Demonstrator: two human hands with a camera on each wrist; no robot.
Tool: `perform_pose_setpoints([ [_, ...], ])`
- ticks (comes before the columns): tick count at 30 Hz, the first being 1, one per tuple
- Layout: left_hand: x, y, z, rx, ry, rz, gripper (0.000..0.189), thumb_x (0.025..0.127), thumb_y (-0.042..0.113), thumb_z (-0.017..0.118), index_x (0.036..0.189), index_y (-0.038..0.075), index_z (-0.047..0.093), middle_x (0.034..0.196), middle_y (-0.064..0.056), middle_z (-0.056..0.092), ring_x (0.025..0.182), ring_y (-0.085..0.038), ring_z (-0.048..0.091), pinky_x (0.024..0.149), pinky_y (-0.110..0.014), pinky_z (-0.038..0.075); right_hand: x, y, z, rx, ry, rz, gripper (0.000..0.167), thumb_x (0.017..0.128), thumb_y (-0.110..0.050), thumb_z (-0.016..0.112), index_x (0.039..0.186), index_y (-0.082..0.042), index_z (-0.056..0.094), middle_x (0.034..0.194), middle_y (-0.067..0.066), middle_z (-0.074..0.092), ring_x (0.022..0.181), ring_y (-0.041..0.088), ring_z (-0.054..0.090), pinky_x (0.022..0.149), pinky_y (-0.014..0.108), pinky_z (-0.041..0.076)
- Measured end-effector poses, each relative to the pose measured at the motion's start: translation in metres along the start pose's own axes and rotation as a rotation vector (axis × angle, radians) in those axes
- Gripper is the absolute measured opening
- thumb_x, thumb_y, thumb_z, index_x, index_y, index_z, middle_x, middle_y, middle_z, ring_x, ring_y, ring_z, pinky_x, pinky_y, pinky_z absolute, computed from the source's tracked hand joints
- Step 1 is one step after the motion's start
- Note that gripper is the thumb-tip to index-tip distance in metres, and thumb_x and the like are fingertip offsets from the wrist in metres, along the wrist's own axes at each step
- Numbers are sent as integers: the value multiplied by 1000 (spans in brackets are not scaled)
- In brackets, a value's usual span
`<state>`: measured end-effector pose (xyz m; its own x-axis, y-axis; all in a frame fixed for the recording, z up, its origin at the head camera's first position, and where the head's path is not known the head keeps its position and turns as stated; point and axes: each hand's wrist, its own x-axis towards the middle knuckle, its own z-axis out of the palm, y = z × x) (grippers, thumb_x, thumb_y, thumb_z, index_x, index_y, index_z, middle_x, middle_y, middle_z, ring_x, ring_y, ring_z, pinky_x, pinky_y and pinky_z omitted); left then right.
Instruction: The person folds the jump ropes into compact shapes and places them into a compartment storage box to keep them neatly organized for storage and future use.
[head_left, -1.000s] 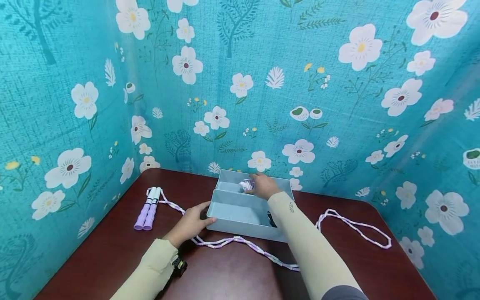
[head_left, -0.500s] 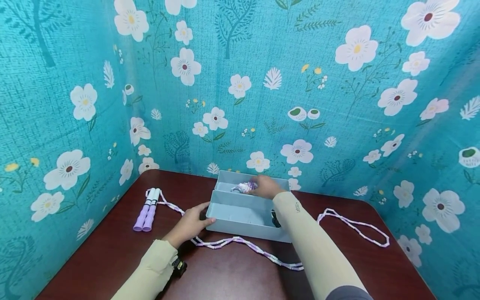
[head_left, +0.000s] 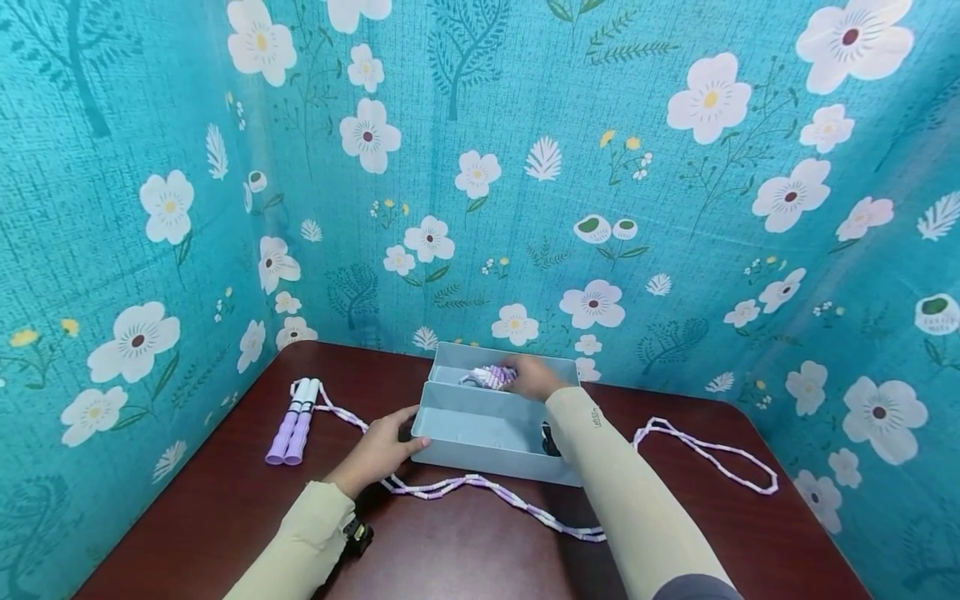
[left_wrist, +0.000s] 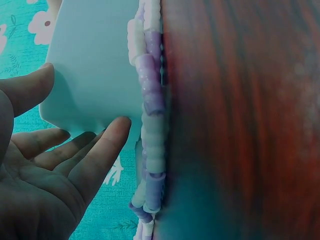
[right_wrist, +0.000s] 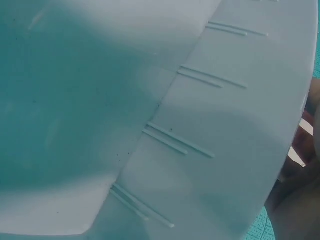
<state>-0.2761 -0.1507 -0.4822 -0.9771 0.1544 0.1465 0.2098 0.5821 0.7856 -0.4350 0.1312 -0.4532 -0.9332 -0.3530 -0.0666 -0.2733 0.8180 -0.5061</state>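
Observation:
A light blue two-compartment box (head_left: 483, 457) stands on the dark red table. At its left end my left hand (head_left: 377, 450) grips the box corner, thumb at the front rim and fingers along the end wall. My right hand (head_left: 532, 377) is down in the rear compartment, its fingers on a bunched white and purple beaded rope (head_left: 491, 377); its fingertips are partly hidden. In the right wrist view, the box's ribbed inner wall (right_wrist: 200, 120) covers most of the picture, with the hand at the right edge.
A beaded jump rope (head_left: 513, 500) runs along the front of the box and loops out at the right. Its two purple and white handles (head_left: 292, 421) lie side by side at the left. Behind the table (head_left: 450, 554) hangs a flowered teal cloth (head_left: 480, 250).
The right hand has shifted slightly right and lower in the rear compartment, and more of the bunched beaded rope shows beside it. The left hand stays on the box.

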Motion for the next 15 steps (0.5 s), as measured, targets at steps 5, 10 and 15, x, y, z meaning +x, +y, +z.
perform_pose_setpoints([
  [5,0,3,3,-5,-8,3,61,88,20,72,141,0,48,137,-16,53,127,-32,48,100,-54,39,-7,5,-6,-8,14,-1,50,88,-21,73,135,-12,58,133,8,58,124,30,51,99,51,41],
  [10,-1,4,1,-5,-23,-10,63,89,21,72,142,1,46,138,-17,52,126,-34,49,99,-54,40,-16,5,-20,-30,-18,15,48,93,-21,66,139,-15,54,136,9,56,125,30,51,98,50,42],
  [15,0,1,0,10,-25,-20,63,89,21,72,143,1,46,139,-17,51,127,-34,48,100,-54,39,-27,1,-37,-46,-28,-1,44,94,-17,64,136,-8,56,135,12,56,122,32,53,97,49,44],
])
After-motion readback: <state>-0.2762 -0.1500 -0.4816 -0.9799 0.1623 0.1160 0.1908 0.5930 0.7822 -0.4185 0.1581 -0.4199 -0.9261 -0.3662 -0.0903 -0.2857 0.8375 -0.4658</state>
